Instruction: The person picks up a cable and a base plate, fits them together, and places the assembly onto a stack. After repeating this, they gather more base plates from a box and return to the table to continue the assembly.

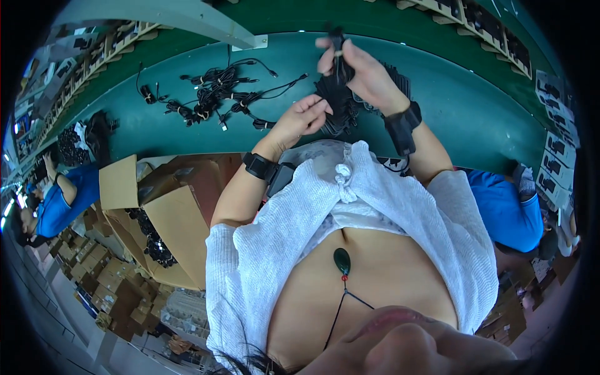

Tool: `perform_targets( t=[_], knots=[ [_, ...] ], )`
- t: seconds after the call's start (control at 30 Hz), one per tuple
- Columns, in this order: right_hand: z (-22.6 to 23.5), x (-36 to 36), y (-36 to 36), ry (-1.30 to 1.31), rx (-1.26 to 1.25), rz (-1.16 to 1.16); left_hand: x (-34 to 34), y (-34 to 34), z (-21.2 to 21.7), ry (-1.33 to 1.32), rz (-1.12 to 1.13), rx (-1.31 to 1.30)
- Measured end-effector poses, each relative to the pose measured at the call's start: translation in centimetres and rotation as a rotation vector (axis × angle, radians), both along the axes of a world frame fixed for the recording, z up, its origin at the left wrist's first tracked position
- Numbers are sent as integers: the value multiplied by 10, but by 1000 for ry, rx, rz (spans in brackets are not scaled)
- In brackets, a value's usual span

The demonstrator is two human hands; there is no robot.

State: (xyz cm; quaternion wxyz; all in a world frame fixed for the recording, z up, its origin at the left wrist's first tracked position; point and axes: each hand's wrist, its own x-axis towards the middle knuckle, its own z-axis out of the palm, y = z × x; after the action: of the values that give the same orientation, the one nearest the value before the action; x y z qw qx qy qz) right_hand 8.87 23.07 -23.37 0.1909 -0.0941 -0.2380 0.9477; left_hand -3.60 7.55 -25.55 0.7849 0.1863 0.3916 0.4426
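Observation:
Raised over the green work table (287, 56), my right hand (375, 81) grips a black cable bundle (338, 59) with a tan band round it; the bundle's top end is blurred. My left hand (305, 116) is lower and to the left, its fingers pinched together. Whatever it may hold is too small to make out. Just beside and under both hands lies a stack of flat black pieces (339, 112), partly hidden by them. To the left, a loose heap of banded black cables (219, 87) spreads over the table, some with metal plug ends showing.
An open cardboard box (181, 225) with black items stands below the table's edge at left. A metal post (212, 25) meets the table at the back. People in blue shirts (78, 187) are at both sides. Several cartons (112, 281) lie on the floor.

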Motion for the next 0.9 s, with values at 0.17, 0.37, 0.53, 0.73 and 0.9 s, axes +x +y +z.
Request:
perform_targets(
  t=[0.17,0.37,0.53,0.73,0.9],
  knots=[
    [6,24,-28,-526,1343,152,-2,16,3,308,9,-55],
    [18,39,-30,-745,1556,183,-13,35,17,448,-152,51],
    [32,52,66,-1147,1819,-185,-26,36,29,589,162,123],
    [17,79,230,-1383,2195,-658,-27,18,22,621,141,50],
    [-2,64,282,-1743,2510,-304,-16,5,12,570,122,-37]
  ],
)
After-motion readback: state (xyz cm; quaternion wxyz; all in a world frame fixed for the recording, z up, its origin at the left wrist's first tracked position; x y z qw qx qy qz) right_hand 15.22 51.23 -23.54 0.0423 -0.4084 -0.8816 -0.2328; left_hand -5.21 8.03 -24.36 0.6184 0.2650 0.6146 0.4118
